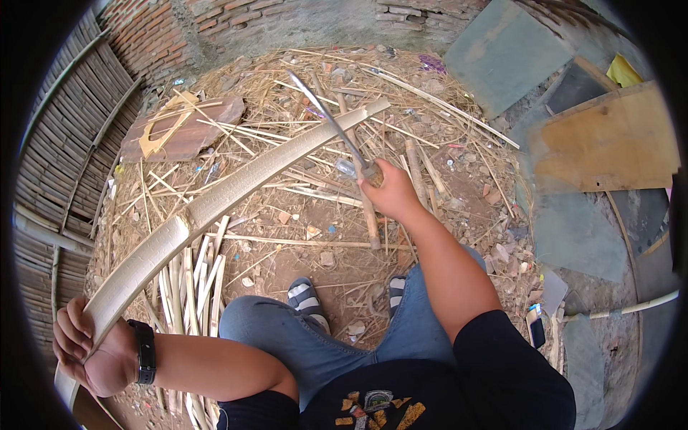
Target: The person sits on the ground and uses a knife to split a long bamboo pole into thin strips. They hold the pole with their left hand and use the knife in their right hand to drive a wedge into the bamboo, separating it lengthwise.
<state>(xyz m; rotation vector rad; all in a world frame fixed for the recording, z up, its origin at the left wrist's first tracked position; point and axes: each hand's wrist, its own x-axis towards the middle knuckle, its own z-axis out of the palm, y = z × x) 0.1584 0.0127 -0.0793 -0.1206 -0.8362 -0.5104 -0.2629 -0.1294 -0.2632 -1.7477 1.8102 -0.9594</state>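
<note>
Black T-shirt, short sleeves. On T-shirt front: greyish emblem among orange-brown printed patches. Just beyond T-shirt: blue jeans. Farther beyond T-shirt: dark footwear, white bands. Left of T-shirt: chunky black wristwatch.

Bamboo strip pale cream; knife blade silver-grey; jeans faded blue; shirt black; bricks orange-red.

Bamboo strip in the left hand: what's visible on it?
The bamboo strip is long, pale and split, its whitish, rough-looking face showing, with a ridged node partway along. It slants from lower left to upper right above the littered ground. The left hand grips it toward its lower end; the knife crosses in front near its far end, contact unclear.
</note>
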